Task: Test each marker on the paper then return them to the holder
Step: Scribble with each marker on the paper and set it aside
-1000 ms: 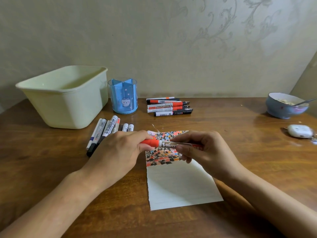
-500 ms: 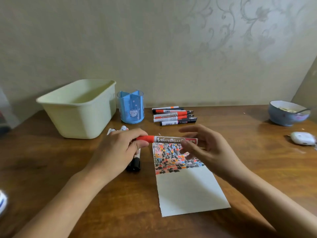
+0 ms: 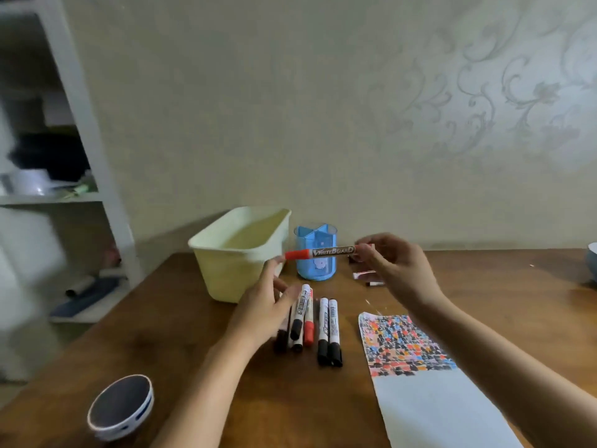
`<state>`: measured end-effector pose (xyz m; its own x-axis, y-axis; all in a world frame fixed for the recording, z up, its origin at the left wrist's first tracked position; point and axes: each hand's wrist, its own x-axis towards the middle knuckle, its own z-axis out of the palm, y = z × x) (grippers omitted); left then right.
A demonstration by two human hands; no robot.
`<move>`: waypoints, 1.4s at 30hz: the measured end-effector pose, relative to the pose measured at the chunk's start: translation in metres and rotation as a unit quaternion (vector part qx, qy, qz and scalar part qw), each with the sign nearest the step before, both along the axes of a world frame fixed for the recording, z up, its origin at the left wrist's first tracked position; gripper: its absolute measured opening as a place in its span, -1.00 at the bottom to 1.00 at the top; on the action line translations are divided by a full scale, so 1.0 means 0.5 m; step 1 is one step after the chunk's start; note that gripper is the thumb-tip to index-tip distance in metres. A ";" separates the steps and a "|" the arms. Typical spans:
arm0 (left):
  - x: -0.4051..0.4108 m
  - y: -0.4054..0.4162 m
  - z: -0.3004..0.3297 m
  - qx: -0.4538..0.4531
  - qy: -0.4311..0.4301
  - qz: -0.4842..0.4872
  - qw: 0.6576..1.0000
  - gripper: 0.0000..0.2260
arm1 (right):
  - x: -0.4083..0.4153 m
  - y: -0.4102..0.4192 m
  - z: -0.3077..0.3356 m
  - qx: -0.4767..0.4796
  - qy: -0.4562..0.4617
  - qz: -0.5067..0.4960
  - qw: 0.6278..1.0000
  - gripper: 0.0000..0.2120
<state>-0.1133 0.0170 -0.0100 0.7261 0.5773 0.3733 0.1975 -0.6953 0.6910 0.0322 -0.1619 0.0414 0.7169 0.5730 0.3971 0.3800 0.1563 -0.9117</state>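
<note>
Nearby, bin (image 3: 226, 253) flanks holder (image 3: 316, 270).

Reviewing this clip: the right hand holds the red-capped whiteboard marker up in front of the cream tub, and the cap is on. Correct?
Not quite. In the head view the right hand holds the red-capped whiteboard marker in front of the blue holder, not the cream tub. The cap is on.

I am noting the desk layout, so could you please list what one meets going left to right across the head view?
White shelf unit → dark round dish → cream bin → markers lying on the table → blue holder → scribbled paper → blue bowl at the right edge.
</note>
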 end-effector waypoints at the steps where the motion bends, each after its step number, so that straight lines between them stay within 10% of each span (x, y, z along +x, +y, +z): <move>1: 0.001 0.007 -0.008 0.004 0.017 0.005 1.000 -0.66 | 0.000 0.020 0.011 0.010 0.003 -0.004 1.000 -0.93; 25: 0.013 0.019 -0.048 0.099 0.127 -0.047 0.986 -0.61 | 0.004 0.313 0.075 -0.114 -0.141 0.016 0.983 -0.85; 42: 0.016 -0.073 -0.009 0.221 0.167 -0.070 0.958 -0.51 | 0.254 -0.028 -0.067 -0.304 -0.242 -0.153 0.909 -0.80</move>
